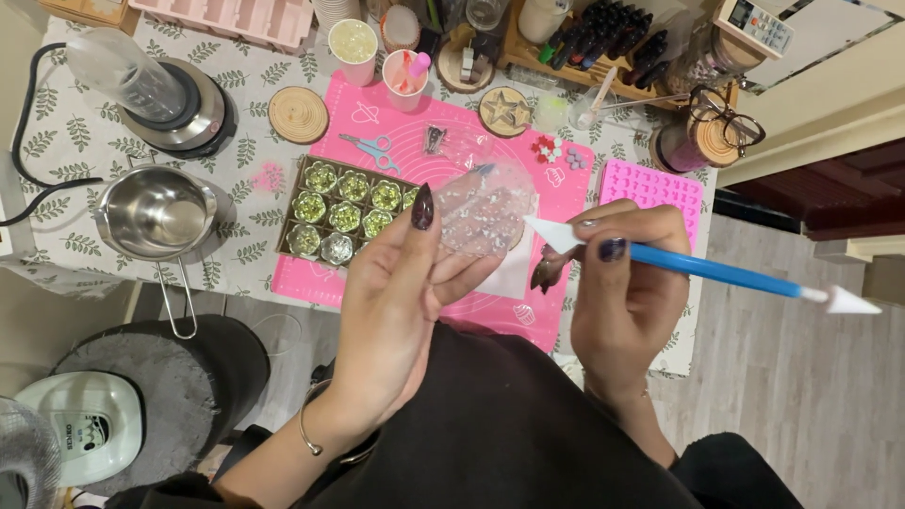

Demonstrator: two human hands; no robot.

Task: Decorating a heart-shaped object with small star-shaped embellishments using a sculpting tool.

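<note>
Here, label by label, is what lies under your eyes.

Left hand: your left hand (401, 292) is raised over the near edge of the desk, thumb and fingers pinching a clear round mould (483, 212) that glitters with small flakes.

Right hand: your right hand (624, 283) is closed around a blue tool (716, 271) with white pointed tips at both ends; the near tip sits just beside the clear mould's right edge.

Mould's place: held in the air above the pink mat (490, 170), not resting on it.

Behind the mould: a brown tray (347, 207) of small green-filled cups lies on the mat, partly hidden by your left thumb and fingers.

Further back on the mat: small scissors (370, 147) with blue handles, a wooden star coaster (504, 110), and two pink cups (405, 80).

Left of the mat: a steel pot (156, 212) with a long handle, and a blender base (174, 104) with a clear jar, both on the leaf-print cloth (245, 254).

Right of the mat: a pink silicone mould (652, 187) with small cavities, close beyond your right hand.

Far edge: a wooden rack of dark bottles (613, 38).
</note>
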